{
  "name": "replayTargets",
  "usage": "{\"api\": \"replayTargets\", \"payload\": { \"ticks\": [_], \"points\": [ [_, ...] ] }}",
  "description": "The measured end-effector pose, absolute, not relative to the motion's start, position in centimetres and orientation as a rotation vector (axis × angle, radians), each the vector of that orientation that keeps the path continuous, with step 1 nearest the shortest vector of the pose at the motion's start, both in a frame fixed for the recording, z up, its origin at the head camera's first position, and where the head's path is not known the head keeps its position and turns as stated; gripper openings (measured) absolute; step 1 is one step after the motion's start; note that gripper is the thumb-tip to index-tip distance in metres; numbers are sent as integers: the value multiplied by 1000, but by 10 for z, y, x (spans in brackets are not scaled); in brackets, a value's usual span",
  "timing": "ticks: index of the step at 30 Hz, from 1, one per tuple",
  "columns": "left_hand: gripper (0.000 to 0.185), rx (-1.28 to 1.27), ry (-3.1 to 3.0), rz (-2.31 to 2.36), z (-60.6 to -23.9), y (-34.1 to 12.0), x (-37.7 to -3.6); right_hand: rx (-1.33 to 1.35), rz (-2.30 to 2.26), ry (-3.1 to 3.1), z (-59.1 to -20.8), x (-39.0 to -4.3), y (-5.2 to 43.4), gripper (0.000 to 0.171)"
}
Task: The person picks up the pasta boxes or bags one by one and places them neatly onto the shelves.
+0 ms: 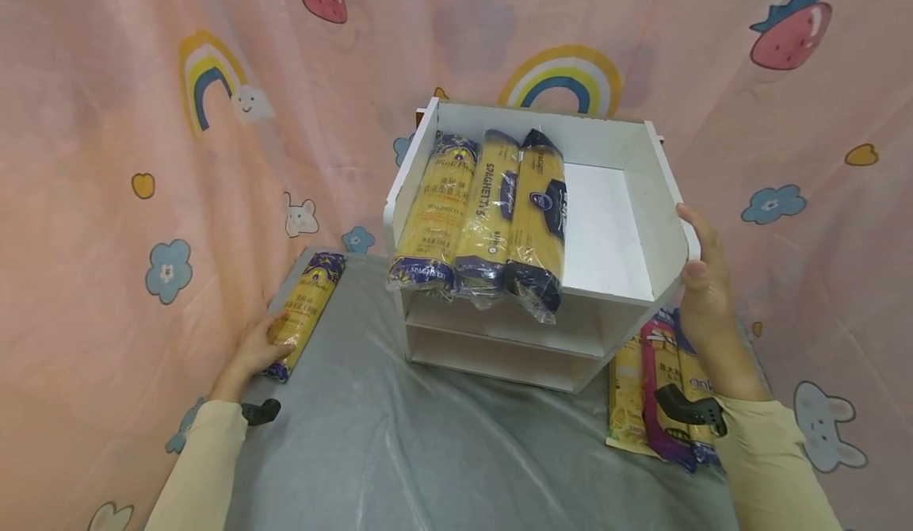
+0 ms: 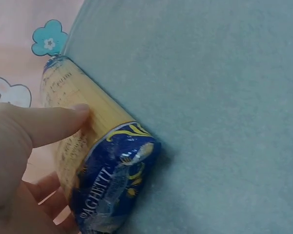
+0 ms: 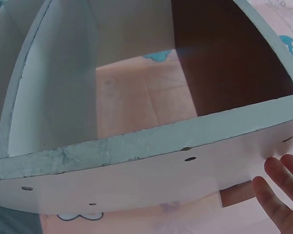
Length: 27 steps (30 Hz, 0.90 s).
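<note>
At the left edge of the grey-covered table, my left hand [image 1: 251,353] grips a yellow spaghetti pack [image 1: 312,301] with blue ends. In the left wrist view the thumb [image 2: 56,124] lies over its top face and the other fingers curl around its far side. My right hand [image 1: 713,317] is at the right side panel of a white shelf unit [image 1: 606,230]. Its fingers [image 3: 278,190] are fairly straight against the panel's outer face in the right wrist view. Three spaghetti packs [image 1: 485,218] lie side by side on the shelf's top level, at the left.
Several more pasta packs [image 1: 659,388] lie on the grey cloth [image 1: 428,452] right of the shelf, partly hidden by the right arm. Lower shelf compartments [image 1: 499,357] face the front. A pink patterned curtain [image 1: 85,198] hangs behind and along both sides.
</note>
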<state>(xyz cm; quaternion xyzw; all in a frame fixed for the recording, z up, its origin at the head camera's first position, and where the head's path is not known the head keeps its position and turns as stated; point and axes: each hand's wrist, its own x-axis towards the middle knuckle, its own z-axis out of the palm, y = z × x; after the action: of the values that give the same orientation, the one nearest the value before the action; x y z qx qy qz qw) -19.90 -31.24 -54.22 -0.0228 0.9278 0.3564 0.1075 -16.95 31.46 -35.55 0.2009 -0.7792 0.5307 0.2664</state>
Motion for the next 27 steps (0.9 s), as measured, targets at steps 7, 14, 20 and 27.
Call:
{"api": "replayTargets", "payload": {
  "ticks": [7, 14, 20, 27],
  "points": [
    [79, -56, 2766, 1070, -548, -316, -200, 550, 1446, -2087, -353, -170, 313, 75],
    [78, -73, 2780, 1013, -546, -313, -200, 549, 1441, -2088, -354, -169, 312, 75],
    [76, -47, 2886, 977, -551, -312, -201, 584, 1483, -2054, -356, -172, 314, 77],
    [76, -89, 2869, 930, -551, -310, -199, 595, 1502, -2032, -357, -172, 313, 78]
  ]
}}
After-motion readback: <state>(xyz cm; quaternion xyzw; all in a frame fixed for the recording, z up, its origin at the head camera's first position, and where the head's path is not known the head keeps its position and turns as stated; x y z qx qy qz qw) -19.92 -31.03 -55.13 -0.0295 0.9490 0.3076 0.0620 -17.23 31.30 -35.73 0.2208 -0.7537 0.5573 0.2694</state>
